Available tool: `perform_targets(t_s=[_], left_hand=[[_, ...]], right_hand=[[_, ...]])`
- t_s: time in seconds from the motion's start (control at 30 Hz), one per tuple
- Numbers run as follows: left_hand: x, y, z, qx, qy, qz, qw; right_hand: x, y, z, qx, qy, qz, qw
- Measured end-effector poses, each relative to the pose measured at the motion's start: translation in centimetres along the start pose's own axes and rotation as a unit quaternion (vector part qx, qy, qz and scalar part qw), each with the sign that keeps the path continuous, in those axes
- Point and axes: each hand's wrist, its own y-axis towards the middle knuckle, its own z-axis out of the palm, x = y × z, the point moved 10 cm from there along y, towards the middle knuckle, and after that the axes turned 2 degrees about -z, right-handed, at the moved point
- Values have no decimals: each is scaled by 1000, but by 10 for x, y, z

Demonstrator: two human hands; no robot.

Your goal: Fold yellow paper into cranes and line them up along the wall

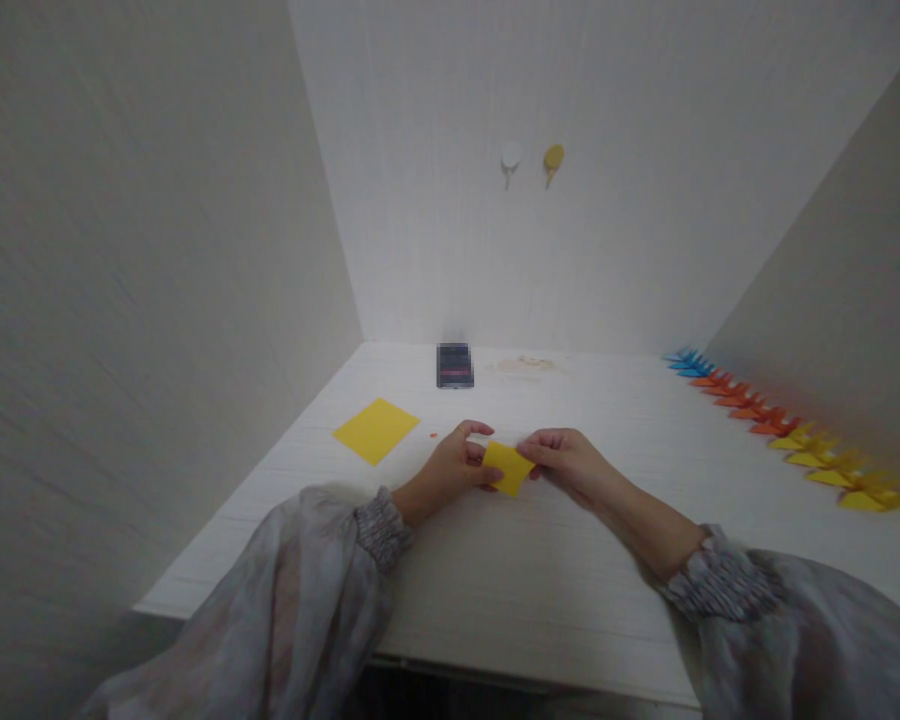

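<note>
Yellow origami paper (505,466) is sitting between the fingers of the left hand (460,461), which are pinching its left side, and those of the right hand (568,456), gripping its right corner; no long axis is clearly showing.

I'm in a paper-craft nook: a white table (532,590) set against a pale back wall (420,220), with a left wall (165,270) and a right wall (855,280) closing it in. The small yellow paper (508,464) I hold, the yellow sheet (376,431) and the row of folded paper shapes (774,422) show it. Even with a white hook (511,156) and a yellow hook (553,157) on the back wall, I cannot tell home from workshop.
</note>
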Motion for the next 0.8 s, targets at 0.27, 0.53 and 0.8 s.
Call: perform_targets(t_s=[0.27,0.53,0.8], left_hand=[[-13,-4,-15,-76,22,25,997],[-28,-7,-26,-128,38,86,987],[-27,-6,-16,-93,51,94,990]], right_hand=[[-4,2,-9,0,3,13,1000],[-1,0,3,35,-8,3,999],[20,-6,17,37,-49,-109,992]])
